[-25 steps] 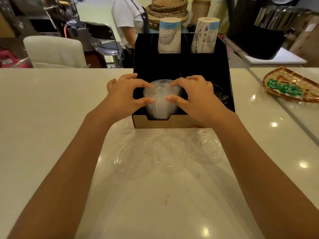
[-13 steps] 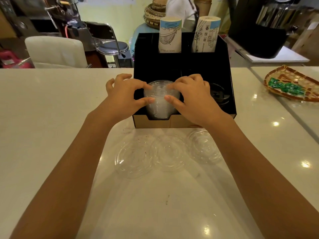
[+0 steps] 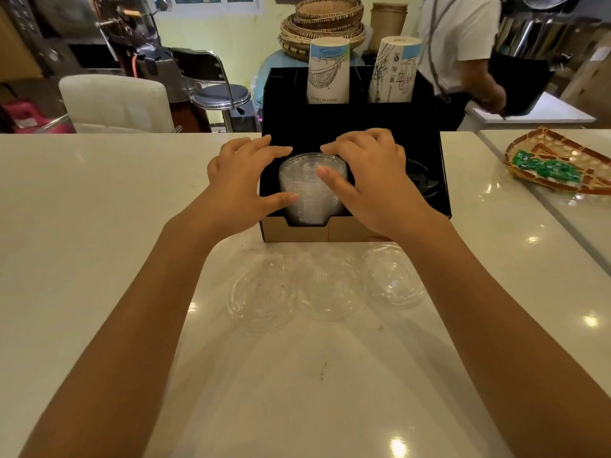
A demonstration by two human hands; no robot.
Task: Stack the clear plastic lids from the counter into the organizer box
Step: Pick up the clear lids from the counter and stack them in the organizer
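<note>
A black organizer box [image 3: 439,206] with a brown cardboard front stands on the white counter. In its front left slot sits a stack of clear plastic lids [image 3: 309,200]. My left hand [image 3: 241,180] and my right hand [image 3: 373,183] cup that stack from either side, fingers curled over its top rim and thumbs against its front. Three more clear lids lie flat on the counter in front of the box: a left lid [image 3: 263,297], a middle lid [image 3: 329,287] and a right lid [image 3: 391,277].
Two stacks of paper cups [image 3: 328,72] [image 3: 395,72] stand in the box's back slots; dark lids [image 3: 421,180] fill its front right slot. A woven tray with green packets [image 3: 558,165] lies at the right. Behind the counter are a white chair, a stool, and a person in an apron.
My hands have stayed on the lid stack, the right thumb shifting higher on its front. The person behind the counter has walked from left to right.
</note>
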